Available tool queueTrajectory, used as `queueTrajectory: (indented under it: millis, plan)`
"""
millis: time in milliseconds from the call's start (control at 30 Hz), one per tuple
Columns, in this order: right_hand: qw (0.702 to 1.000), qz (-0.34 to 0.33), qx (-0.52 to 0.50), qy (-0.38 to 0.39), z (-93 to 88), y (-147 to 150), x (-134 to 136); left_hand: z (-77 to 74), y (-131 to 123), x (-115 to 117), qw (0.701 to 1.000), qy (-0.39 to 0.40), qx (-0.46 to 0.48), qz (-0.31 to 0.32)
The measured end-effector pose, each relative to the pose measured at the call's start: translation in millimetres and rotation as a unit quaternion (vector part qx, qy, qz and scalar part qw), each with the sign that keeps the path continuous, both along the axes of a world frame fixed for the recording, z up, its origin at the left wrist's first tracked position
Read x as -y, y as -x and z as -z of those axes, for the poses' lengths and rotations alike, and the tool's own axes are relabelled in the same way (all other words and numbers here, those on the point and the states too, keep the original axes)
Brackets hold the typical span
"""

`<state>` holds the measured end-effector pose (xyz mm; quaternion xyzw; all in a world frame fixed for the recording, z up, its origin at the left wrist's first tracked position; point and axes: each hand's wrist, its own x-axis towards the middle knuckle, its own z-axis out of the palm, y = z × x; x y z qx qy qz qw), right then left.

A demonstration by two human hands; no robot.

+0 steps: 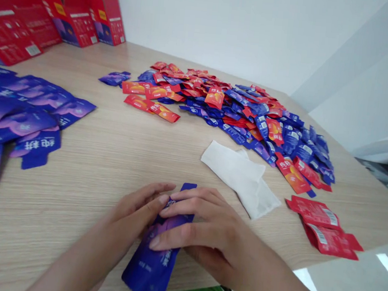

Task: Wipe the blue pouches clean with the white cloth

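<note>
The left hand (135,213) and right hand (206,229) are both gripping a blue-purple sachet (151,265), their fingers closing around its upper part above the wooden surface (83,189) near its edge. A crumpled white sheet (240,177) is lying just beyond the right hand, beside a heap of red and blue sachets (238,113).

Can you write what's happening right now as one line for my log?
left hand | right hand | both holding: purple sachet | nearby: white cloth; red-and-blue sachet pile
</note>
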<state>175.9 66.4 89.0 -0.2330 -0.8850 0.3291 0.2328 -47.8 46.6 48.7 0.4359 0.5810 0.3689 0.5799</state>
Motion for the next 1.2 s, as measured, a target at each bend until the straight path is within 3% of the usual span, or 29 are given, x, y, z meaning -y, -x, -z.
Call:
queueTrajectory:
  millis: [133, 233, 333, 433, 533, 700, 833, 933, 1033, 1133, 1200]
  plan:
    - [0.997, 0.067, -0.006, 0.022, 10.7, -4, 4, -5.8, -8, -6, 0.997, 0.026, 0.077, 0.011]
    - [0.979, 0.181, -0.033, 0.091, 27.3, -3, 12, -7.3, -11, -5, 0.995, 0.017, 0.075, -0.056]
    - [0.936, 0.256, -0.112, 0.217, 38.7, 3, 22, -6.4, -15, -3, 0.988, -0.006, 0.07, -0.137]
    - [0.885, 0.271, -0.168, 0.338, 40.0, 10, 29, -5.4, -22, -2, 0.98, -0.045, 0.072, -0.179]
    - [0.868, 0.265, -0.172, 0.383, 37.5, 13, 27, -3.8, -26, -3, 0.982, -0.063, 0.048, -0.173]
    - [0.911, 0.257, -0.101, 0.306, 29.7, 2, 3, 4.9, -15, -4, 0.994, -0.051, 0.002, -0.1]
    - [0.938, 0.245, -0.032, 0.244, 27.2, -11, -15, 6.3, -2, 1, 0.987, -0.054, -0.154, -0.003]
    - [0.948, 0.269, -0.01, 0.168, 31.9, -16, -18, -1.5, -1, 6, 0.951, -0.076, -0.297, 0.042]
    - [0.948, 0.307, -0.011, 0.087, 33.1, -16, -11, -7.7, -5, 13, 0.92, -0.094, -0.371, 0.08]
    - [0.938, 0.346, -0.012, 0.008, 27.2, -18, -1, -4.4, -11, 23, 0.882, -0.217, -0.409, 0.085]
    - [0.921, 0.382, 0.015, -0.074, 24.5, -23, 3, 3.1, -14, 31, 0.833, -0.335, -0.432, 0.088]
